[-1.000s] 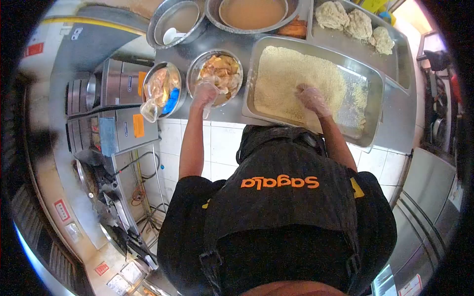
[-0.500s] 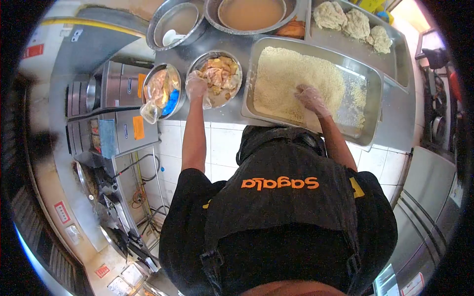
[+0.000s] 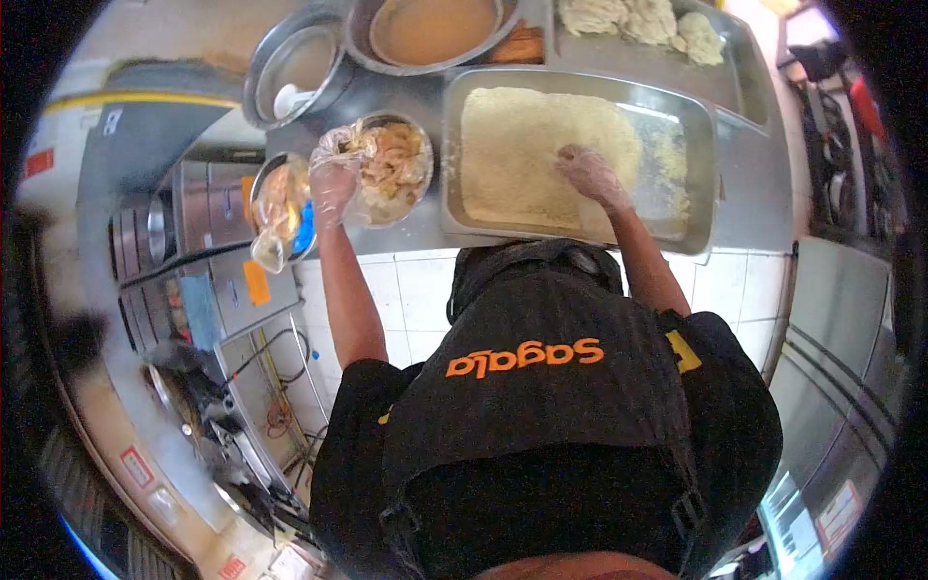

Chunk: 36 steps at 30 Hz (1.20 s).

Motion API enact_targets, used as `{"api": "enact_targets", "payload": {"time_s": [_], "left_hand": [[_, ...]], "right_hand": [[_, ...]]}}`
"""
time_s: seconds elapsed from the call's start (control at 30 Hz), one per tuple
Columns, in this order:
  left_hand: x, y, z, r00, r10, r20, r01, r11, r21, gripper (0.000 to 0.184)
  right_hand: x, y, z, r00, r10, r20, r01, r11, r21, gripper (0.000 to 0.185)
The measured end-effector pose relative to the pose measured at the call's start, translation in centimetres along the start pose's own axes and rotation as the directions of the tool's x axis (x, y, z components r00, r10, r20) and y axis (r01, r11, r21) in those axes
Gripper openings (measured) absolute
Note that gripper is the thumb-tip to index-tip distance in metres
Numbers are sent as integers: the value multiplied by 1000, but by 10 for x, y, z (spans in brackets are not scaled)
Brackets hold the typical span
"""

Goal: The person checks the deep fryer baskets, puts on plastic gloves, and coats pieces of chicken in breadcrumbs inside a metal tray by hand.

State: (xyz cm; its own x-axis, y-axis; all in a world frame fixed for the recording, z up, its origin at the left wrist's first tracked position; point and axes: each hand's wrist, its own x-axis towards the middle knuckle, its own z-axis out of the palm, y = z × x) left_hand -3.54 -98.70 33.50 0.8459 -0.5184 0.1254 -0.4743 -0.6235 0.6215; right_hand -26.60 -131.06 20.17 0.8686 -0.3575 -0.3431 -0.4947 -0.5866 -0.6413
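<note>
My left hand, in a clear plastic glove, is closed at the left rim of a metal bowl. Crumpled clear plastic bag bunches up at its fingers. Raw pale-pink meat pieces lie in that bowl. In the large steel tray, my gloved right hand rests with curled fingers over a bed of pale crumbs. Whether anything is inside those fingers is hidden. Just left of my left hand stands a second bowl with bagged meat and a blue piece.
Behind are a metal basin with cloudy liquid and a white ladle, and a wider basin of brownish liquid. Several coated lumps sit in another tray at back right. Steel drawers stand to the left.
My left hand has risen along the bowl's left side, lifting bunched plastic. My right hand stays over the crumbs, its fingers more curled. The whole view has shifted a little.
</note>
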Motion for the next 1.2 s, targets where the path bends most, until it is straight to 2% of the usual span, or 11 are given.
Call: {"api": "enact_targets", "payload": {"time_s": [0.27, 0.43, 0.53, 0.63, 0.73, 0.8, 0.83, 0.93, 1.03, 1.13, 1.2], "left_hand": [[32, 93, 86, 867, 473, 155, -484, 874, 40, 18], [21, 77, 146, 802, 485, 349, -474, 872, -122, 12], [15, 69, 138, 840, 434, 327, -434, 898, -76, 12], [7, 48, 108, 935, 272, 228, -313, 934, 171, 18], [4, -55, 86, 963, -42, 267, -109, 845, 524, 32], [-8, -43, 55, 933, -270, 239, 102, 833, 543, 37], [-11, -71, 60, 899, -267, 346, 11, 805, 593, 38], [-23, -133, 76, 769, -244, 591, -276, 708, 650, 44], [-30, -108, 71, 693, -120, 711, -513, 611, 603, 40], [-26, -117, 85, 654, -107, 749, -570, 582, 581, 33], [-21, -134, 100, 664, -183, 725, -487, 631, 604, 30]], "right_hand": [[-11, 31, -30, 983, -4, -184, 1, 1000, -18, 40], [6, 61, -27, 956, -45, -289, 11, 993, -121, 39], [45, 92, -15, 705, -337, -624, 48, 900, -432, 39], [76, 88, 1, 872, -157, -463, 34, 964, -263, 38], [67, 70, 28, 898, -297, -325, 140, 893, -428, 42], [52, 73, 22, 971, -227, 72, 238, 924, -298, 43], [43, 75, 17, 943, -194, 271, 258, 940, -222, 44], [-6, 47, -20, 988, 105, -117, -134, 952, -276, 45], [-31, 73, -5, 939, 343, 23, -337, 932, -129, 46], [-45, 56, 8, 978, 55, 199, -77, 992, 104, 60], [-31, 42, 27, 973, 132, 187, -180, 945, 272, 61]]}}
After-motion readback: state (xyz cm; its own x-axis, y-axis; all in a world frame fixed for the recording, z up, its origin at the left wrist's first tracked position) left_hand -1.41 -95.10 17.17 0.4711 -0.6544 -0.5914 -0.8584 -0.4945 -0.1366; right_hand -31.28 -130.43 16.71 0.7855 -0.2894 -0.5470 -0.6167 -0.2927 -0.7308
